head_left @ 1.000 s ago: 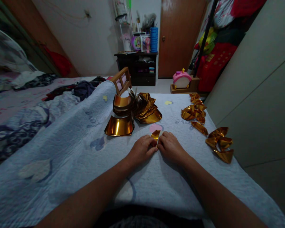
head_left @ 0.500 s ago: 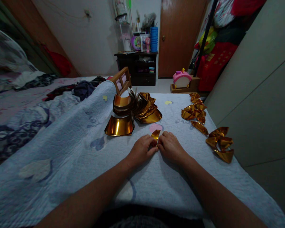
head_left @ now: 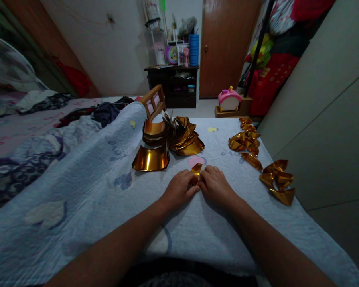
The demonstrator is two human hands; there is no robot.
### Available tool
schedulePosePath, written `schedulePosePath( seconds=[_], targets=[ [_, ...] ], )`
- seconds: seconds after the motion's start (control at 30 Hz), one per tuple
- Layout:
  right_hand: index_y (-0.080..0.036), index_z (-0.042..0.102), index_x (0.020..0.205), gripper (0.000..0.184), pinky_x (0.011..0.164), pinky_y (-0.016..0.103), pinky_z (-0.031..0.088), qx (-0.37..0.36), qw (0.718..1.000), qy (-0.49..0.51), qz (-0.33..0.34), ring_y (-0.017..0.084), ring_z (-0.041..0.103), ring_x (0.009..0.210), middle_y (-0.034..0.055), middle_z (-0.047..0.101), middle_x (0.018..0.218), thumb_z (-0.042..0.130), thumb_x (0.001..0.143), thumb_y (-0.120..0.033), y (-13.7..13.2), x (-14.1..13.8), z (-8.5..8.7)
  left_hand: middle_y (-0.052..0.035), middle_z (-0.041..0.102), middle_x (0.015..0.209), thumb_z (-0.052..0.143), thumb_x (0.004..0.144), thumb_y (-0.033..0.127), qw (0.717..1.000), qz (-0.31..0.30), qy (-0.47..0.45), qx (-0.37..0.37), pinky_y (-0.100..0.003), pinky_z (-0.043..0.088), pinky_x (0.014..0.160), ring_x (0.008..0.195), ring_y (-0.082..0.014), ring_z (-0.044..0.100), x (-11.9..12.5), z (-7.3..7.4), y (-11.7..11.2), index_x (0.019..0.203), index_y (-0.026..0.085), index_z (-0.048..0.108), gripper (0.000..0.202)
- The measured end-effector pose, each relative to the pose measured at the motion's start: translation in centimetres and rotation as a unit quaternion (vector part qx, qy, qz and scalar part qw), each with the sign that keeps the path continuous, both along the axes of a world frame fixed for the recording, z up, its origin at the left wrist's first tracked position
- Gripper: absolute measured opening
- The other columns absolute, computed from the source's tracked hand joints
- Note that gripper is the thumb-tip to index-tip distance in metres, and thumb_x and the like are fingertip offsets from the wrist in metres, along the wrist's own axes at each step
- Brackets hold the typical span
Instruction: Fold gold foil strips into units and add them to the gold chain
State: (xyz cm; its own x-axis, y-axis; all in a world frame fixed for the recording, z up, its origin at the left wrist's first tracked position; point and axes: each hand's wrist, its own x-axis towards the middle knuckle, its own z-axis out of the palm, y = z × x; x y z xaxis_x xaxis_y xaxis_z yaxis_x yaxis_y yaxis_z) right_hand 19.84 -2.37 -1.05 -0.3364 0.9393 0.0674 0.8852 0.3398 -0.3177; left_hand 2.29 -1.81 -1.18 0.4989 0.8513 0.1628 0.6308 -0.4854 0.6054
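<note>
Between my hands is a small piece of folded gold foil paper, its pointed upper end showing above the fingers. My left hand pinches it from the left, and my right hand grips its right side, thumbs close together. The fingers cover its lower part. Just beyond lies a fanned stack of gold foil paper sheets, bent into curves. Over on the right, several folded gold foil pieces form one cluster, with a further pile of folded foil pieces behind it.
A pale blue quilted cover with heart patterns lies under everything. A wooden bed rail stands behind the stack. Along the right runs a pale cabinet side. A pink toy and a dark low cabinet are at the back.
</note>
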Motion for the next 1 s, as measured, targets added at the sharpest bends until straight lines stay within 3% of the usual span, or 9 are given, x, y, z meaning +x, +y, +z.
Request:
schedulePosePath(
  seconds=[0.5,0.77,1.0],
  targets=[
    [-0.019,0.061,0.093,0.018,0.079,0.037,0.034,0.029,0.999,-0.021,-0.030,0.027,0.051,0.097,0.0107,0.061,0.105,0.066,0.090,-0.037,-0.1,0.5,0.0,-0.0020,0.062,0.087,0.068,0.084,0.018,1.000,0.000,-0.004,-0.008,-0.032,0.043,0.078,0.085,-0.0200,0.057,0.1,-0.4,0.2,0.085,0.019,0.059,0.009],
    [-0.019,0.061,0.097,0.025,0.079,0.037,0.034,0.020,0.998,-0.030,-0.054,0.029,0.051,0.099,0.0117,0.060,0.106,0.066,0.089,-0.042,-0.1,1.0,0.3,-0.0014,0.060,0.086,0.067,0.082,0.014,1.000,0.000,-0.011,-0.016,-0.031,0.042,0.076,0.084,-0.0195,0.055,0.3,0.2,0.0,0.084,0.019,0.056,0.012],
    [-0.018,0.062,0.100,0.025,0.078,0.036,0.034,0.016,0.997,-0.039,-0.062,0.029,0.051,0.099,0.0116,0.059,0.107,0.065,0.091,-0.042,0.2,1.7,0.2,-0.0027,0.060,0.089,0.066,0.085,0.013,1.000,-0.013,0.009,-0.018,-0.033,0.042,0.080,0.090,-0.0210,0.056,0.2,0.0,0.0,0.089,0.020,0.068,0.007]
  ],
)
